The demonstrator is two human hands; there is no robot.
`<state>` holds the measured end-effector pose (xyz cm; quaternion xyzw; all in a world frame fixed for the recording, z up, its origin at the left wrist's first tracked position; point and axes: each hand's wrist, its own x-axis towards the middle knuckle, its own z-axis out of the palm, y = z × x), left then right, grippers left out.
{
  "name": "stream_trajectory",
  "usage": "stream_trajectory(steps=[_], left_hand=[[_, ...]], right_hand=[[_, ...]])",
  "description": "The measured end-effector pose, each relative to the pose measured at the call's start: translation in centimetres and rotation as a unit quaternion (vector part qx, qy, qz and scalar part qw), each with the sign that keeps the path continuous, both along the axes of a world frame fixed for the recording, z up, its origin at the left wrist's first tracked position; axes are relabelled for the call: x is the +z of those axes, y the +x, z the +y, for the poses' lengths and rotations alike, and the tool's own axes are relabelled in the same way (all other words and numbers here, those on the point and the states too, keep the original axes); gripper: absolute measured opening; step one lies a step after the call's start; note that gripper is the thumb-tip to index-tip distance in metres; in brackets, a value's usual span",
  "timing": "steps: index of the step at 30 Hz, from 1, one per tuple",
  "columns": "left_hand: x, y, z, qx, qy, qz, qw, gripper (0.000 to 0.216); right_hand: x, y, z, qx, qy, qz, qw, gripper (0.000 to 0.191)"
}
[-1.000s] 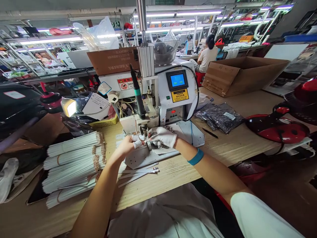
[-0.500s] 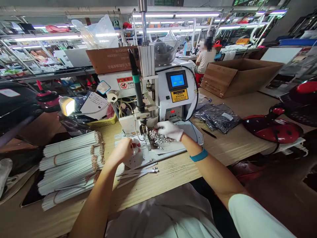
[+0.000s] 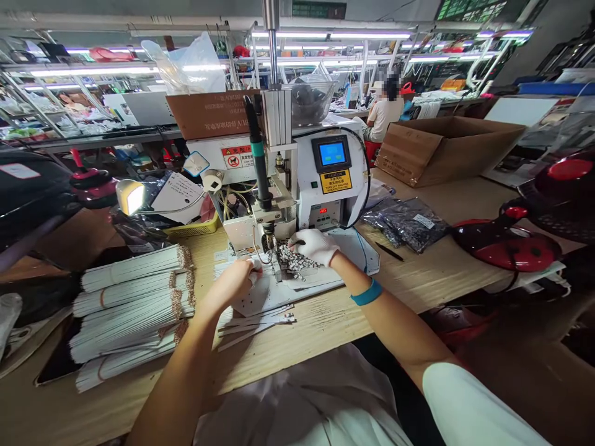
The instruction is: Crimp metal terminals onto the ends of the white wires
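My left hand is at the left of the soldering machine's base plate, with white covers on some fingertips. Its fingers are curled together, and what they hold is hidden. My right hand, in a white glove, reaches over a pile of small metal-and-white parts. Its thumb and fingertips pinch close to the soldering head; anything between them is too small to name. Several flat white cables with small end pieces lie in front of the plate.
Bundles of white cables lie at the left. The machine's control box stands behind my hands. To the right are a black pen, bagged parts, a red fan and an open carton. A person sits farther back.
My left fingers have drawn in, and their white tips show less. My right hand has shifted slightly left, still at the pile. The red display's digits differ. The whole view has moved a little.
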<state>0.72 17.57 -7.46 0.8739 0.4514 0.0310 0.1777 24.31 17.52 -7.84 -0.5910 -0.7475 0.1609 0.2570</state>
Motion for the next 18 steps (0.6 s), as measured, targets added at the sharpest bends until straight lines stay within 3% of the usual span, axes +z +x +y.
stream_trajectory(steps=[6, 13, 18], left_hand=[[0.4, -0.5, 0.1, 0.029, -0.073, -0.14, 0.987, 0.013], [-0.4, -0.3, 0.3, 0.024, -0.147, -0.256, 0.955, 0.023], [-0.1, -0.3, 0.2, 0.058, -0.177, -0.279, 0.942, 0.029]], right_hand=[[-1.2, -1.5, 0.7, 0.001, 0.019, -0.028, 0.999, 0.022], [-0.9, -2.2, 0.4, -0.004, 0.003, -0.084, 0.996, 0.023], [-1.0, -2.0, 0.4, 0.0, -0.004, 0.001, 1.0, 0.015]])
